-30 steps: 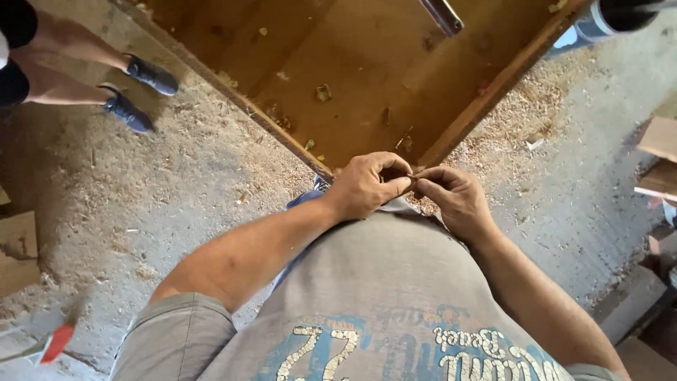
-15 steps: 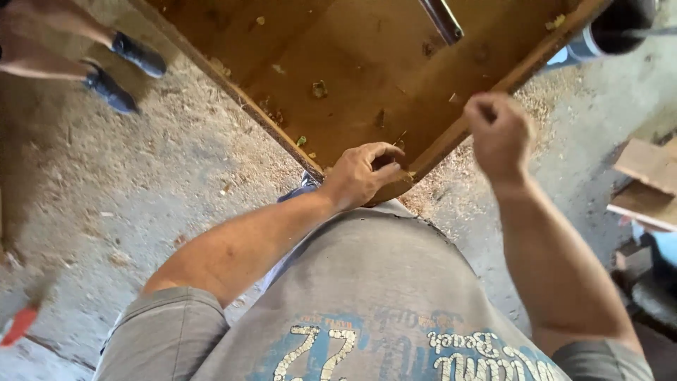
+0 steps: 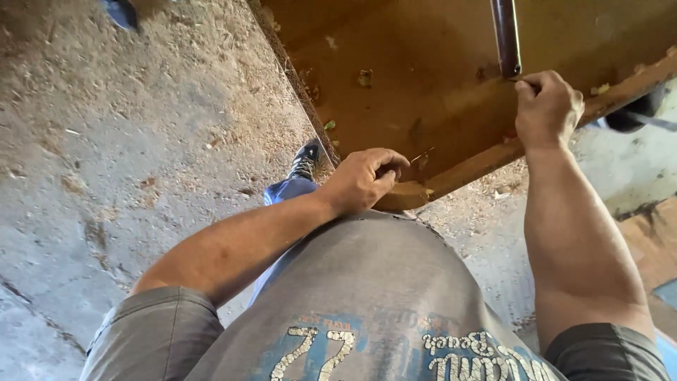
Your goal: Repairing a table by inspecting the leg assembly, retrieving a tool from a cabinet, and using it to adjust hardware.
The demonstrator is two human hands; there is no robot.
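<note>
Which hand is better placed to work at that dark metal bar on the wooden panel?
Probably the right hand: its pinched fingertips sit just below the dark bar. The left hand rests at the wooden panel's near corner.

You have no packages, labels, signs or screens in front of you here.
</note>
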